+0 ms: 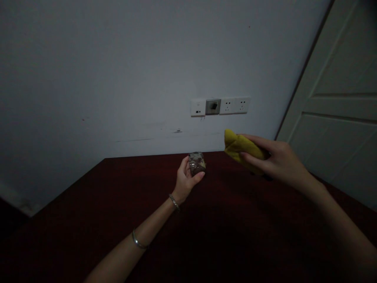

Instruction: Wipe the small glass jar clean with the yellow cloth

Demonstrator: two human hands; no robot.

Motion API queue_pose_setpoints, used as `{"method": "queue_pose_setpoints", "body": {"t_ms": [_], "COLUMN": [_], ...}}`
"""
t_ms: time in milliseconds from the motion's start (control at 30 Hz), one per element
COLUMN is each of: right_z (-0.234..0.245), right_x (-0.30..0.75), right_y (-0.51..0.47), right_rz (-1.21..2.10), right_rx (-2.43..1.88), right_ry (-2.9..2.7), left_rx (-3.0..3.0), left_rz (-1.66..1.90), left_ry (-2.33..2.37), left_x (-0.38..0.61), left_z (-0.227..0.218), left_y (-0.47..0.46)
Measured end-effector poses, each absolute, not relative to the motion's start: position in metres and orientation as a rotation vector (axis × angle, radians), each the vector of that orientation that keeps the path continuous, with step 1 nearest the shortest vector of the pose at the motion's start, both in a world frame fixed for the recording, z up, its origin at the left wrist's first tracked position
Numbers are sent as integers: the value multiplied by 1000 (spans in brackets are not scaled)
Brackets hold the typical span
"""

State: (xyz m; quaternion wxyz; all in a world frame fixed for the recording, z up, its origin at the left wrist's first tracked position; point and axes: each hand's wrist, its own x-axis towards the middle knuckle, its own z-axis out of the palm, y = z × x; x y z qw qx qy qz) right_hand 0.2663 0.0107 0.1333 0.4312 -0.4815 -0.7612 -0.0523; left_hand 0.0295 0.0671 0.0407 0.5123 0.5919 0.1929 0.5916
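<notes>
My left hand (185,181) is closed around a small brownish-grey object with a shiny, mottled surface (196,163); dim light keeps its exact kind unclear. It is held over the far part of a dark red table. Off to the right and higher up, my right hand (275,155) pinches a folded yellow cloth (243,147) between thumb and fingers. A gap separates the cloth from the shiny object. Part of the cloth is hidden inside the right hand.
The dark red tabletop (118,204) reaches back to a pale wall (132,78). Low on that wall is a row of sockets (226,106). A panelled door (338,102) stands on the right. The room is dim.
</notes>
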Motion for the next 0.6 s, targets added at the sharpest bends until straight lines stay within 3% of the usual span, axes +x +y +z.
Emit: {"method": "queue_pose_setpoints", "body": {"t_ms": [300, 600], "right_z": [137, 117], "right_x": [263, 244], "right_y": [5, 20], "right_rz": [-320, -36], "right_rx": [-1059, -1004], "right_ry": [-1859, -2085], "left_rx": [1381, 1244], "left_rz": [1413, 1388], "left_ry": [549, 623], "left_x": [36, 49], "left_z": [40, 22], "left_y": [57, 48]}}
